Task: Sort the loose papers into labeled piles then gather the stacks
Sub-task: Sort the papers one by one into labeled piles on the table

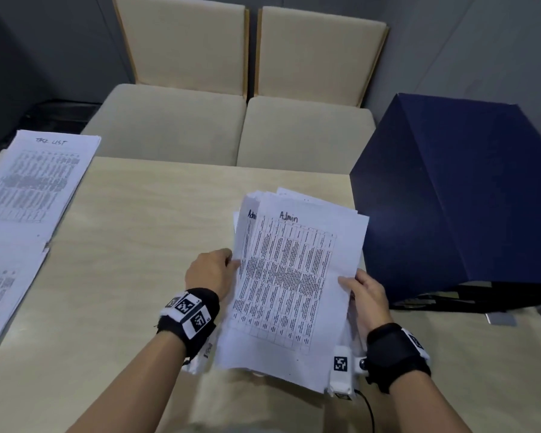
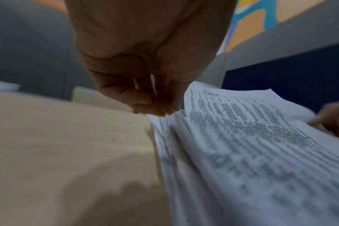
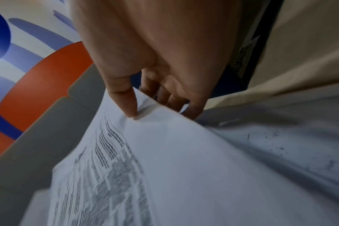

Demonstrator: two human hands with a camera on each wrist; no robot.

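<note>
Your left hand (image 1: pixel 211 270) and right hand (image 1: pixel 364 292) pinch opposite edges of the Admin stack (image 1: pixel 291 276) — square its fanned sheets on the table (image 1: pixel 138 229) beneath before lifting.

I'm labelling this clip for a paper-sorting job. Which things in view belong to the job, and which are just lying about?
Part of the job:
- Admin stack, gripped at its edges by the left hand and right hand
- Task List pile at the table's left edge
- another paper pile nearer, left

Just lying about:
- dark blue box
- two beige chairs
- table
</note>
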